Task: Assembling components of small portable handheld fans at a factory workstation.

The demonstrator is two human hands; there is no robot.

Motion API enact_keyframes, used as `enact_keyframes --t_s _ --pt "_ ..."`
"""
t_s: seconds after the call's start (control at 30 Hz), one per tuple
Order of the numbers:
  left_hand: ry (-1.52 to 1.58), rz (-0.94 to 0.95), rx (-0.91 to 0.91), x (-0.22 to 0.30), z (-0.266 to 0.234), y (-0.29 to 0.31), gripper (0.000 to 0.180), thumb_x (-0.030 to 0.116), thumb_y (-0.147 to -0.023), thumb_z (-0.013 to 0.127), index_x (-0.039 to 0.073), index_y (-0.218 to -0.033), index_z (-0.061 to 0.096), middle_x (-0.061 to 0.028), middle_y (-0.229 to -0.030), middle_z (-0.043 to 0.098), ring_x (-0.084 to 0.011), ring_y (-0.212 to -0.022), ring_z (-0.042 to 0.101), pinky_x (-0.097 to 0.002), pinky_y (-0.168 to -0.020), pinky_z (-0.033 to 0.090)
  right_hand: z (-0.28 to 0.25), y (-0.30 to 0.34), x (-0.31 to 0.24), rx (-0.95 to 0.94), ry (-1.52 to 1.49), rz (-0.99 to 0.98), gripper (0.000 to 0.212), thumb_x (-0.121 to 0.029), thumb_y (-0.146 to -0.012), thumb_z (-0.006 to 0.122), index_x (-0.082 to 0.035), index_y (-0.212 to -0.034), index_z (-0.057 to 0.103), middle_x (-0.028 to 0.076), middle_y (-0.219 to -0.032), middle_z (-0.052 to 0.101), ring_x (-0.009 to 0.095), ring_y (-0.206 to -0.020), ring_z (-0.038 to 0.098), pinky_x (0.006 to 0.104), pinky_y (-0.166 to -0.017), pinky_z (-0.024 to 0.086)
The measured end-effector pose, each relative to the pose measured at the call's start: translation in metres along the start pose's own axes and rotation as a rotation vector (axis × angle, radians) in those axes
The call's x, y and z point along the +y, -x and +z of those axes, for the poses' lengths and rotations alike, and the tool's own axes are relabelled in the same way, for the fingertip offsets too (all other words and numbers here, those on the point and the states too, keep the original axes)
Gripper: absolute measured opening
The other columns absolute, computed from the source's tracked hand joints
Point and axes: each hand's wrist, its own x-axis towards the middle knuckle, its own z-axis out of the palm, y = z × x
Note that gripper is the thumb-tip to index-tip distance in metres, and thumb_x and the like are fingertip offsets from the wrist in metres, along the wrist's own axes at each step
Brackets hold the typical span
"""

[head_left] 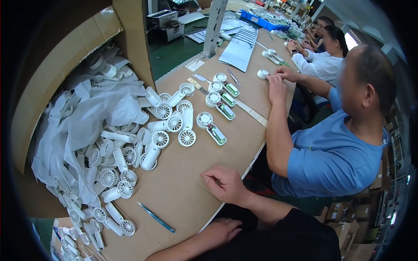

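My right hand (226, 186) rests on the brown tabletop (183, 187) near its edge, fingers curled into a loose fist with nothing visible in it. Lower down, my left hand (220, 231) lies against my dark clothing below the table edge, fingers stretched out and empty. Blue tweezers (156, 217) lie on the table to the left of both hands, touched by neither. Beyond my right hand, several opened white handheld fan halves (216, 135) with green circuit boards stand in a row. White fan shells (187, 138) with slatted round heads lie loose to their left.
A large cardboard box (65, 50) on the left spills white fan shells and crumpled white wrapping (87, 117) onto the table. A co-worker in a blue shirt (335, 154) handles a small white part (262, 74). A metal post (215, 28) and blue tray (263, 21) stand farther back.
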Motion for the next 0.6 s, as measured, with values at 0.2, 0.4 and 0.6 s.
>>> enact_keyframes --t_s 0.2,0.4,0.6 --pt "-0.005 -0.003 -0.011 0.007 -0.005 -0.002 0.026 0.022 -0.099 0.07 0.006 -0.12 0.07 -0.0142 -0.106 0.075 -0.0358 -0.093 0.072 -0.0409 -0.083 0.058 -0.007 0.002 -0.011 0.016 0.019 0.017 0.013 -0.001 -0.087 0.067 -0.007 -0.098 0.073 0.003 -0.082 0.071 0.018 -0.061 0.056 0.0302 -0.057 0.045" --pt "-0.033 -0.036 -0.041 0.017 -0.013 -0.006 0.027 0.021 -0.099 0.071 0.005 -0.12 0.071 -0.0141 -0.107 0.075 -0.0362 -0.095 0.072 -0.0407 -0.085 0.058 -0.006 0.005 -0.008 0.045 0.016 -0.017 0.012 -0.003 -0.086 0.067 -0.008 -0.096 0.072 0.002 -0.082 0.07 0.02 -0.062 0.058 0.0314 -0.057 0.046" --pt "-0.061 -0.046 -0.063 0.018 -0.014 -0.005 0.028 0.021 -0.1 0.07 0.004 -0.122 0.07 -0.0148 -0.108 0.075 -0.036 -0.096 0.072 -0.0401 -0.086 0.058 -0.005 0.005 -0.005 0.057 0.027 -0.043 0.013 -0.002 -0.086 0.067 -0.007 -0.096 0.073 0.002 -0.081 0.07 0.019 -0.061 0.056 0.0308 -0.057 0.045"
